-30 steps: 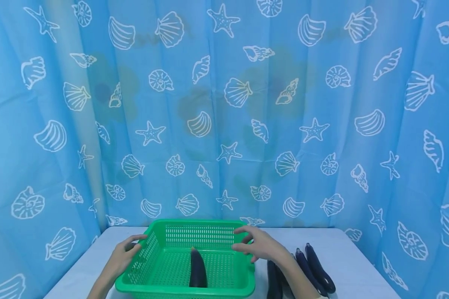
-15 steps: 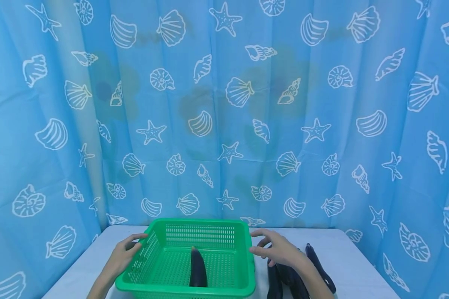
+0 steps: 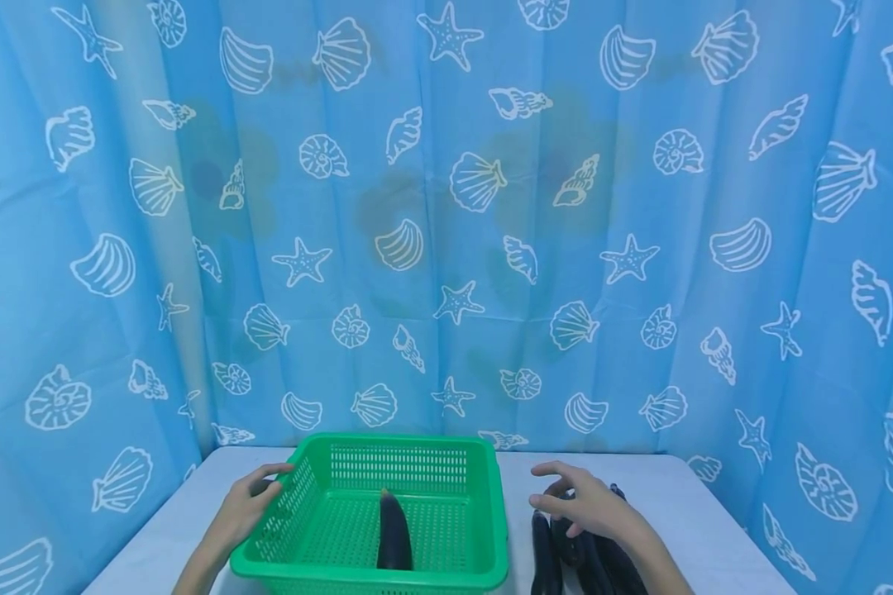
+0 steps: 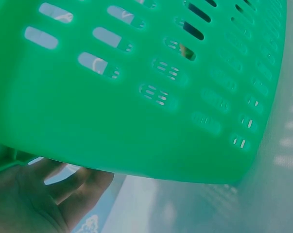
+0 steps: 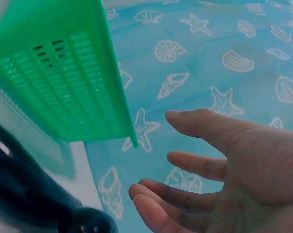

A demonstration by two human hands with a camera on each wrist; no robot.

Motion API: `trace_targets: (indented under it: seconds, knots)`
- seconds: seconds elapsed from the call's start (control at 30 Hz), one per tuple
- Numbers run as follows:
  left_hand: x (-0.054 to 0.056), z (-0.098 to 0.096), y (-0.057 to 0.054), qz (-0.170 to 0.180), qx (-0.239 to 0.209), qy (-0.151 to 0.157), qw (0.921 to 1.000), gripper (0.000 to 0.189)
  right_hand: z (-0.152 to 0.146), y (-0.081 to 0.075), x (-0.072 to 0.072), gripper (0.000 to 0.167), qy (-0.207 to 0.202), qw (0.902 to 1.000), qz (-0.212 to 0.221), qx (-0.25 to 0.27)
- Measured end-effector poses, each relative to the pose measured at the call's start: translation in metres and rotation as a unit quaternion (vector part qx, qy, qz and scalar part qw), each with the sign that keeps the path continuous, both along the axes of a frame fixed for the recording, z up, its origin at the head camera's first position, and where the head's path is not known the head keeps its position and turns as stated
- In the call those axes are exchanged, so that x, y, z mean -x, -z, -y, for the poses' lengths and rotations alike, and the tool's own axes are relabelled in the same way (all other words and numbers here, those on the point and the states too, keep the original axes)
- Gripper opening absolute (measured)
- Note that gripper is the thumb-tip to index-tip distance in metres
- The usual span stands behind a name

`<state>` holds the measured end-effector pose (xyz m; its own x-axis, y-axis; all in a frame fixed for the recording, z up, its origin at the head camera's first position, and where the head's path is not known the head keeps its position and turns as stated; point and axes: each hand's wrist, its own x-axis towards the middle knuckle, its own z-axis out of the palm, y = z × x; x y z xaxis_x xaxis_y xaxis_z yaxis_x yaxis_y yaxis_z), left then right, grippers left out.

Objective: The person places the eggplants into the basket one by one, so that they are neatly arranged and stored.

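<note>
A green plastic basket [image 3: 446, 578] stands on the table, with one dark eggplant [image 3: 394, 533] inside. My left hand [image 3: 241, 508] holds the basket's left rim; in the left wrist view its fingers [image 4: 85, 187] show past the edge of the perforated wall. To the right of the basket, my right hand [image 3: 591, 500] is above several dark eggplants [image 3: 545, 558] and partly covers them. Its fingers are spread and loosely bent, with nothing between them. The right wrist view shows this hand [image 5: 253, 165] apart from the basket, with dark eggplants [image 5: 20, 179] at lower left.
The white table [image 3: 714, 537] extends on both sides of the basket. A blue curtain [image 3: 446, 248] with white shells and starfish hangs behind and at the sides.
My right hand has moved right, from over the basket's right rim to above the eggplants beside it. The left hand stays at the left rim, and the eggplant inside keeps its place.
</note>
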<state>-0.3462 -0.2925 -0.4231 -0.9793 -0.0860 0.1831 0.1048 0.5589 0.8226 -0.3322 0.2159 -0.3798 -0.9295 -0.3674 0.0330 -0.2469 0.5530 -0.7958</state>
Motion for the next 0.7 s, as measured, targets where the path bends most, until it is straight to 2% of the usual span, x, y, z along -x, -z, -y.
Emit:
trace_targets:
  seconds: [0.1, 0.33, 0.57, 0.7]
  knots:
    - [0.000, 0.000, 0.000, -0.003, 0.003, 0.000, 1.0000, 0.038, -0.006, 0.002, 0.000, 0.065, 0.013, 0.9999, 0.006, -0.003]
    - [-0.001, -0.001, 0.000, -0.004, 0.004, 0.002, 1.0000, 0.038, -0.020, 0.003, -0.001, 0.065, 0.004, 0.9997, 0.020, 0.014]
    - [-0.001, 0.000, 0.000, -0.008, 0.004, 0.005, 0.9999, 0.038, -0.032, 0.003, 0.002, 0.069, 0.061, 0.9975, 0.033, -0.012]
    - [-0.001, 0.000, 0.001, -0.012, 0.005, 0.005, 0.9999, 0.038, -0.040, 0.004, 0.004, 0.069, 0.064, 0.9972, 0.035, -0.016]
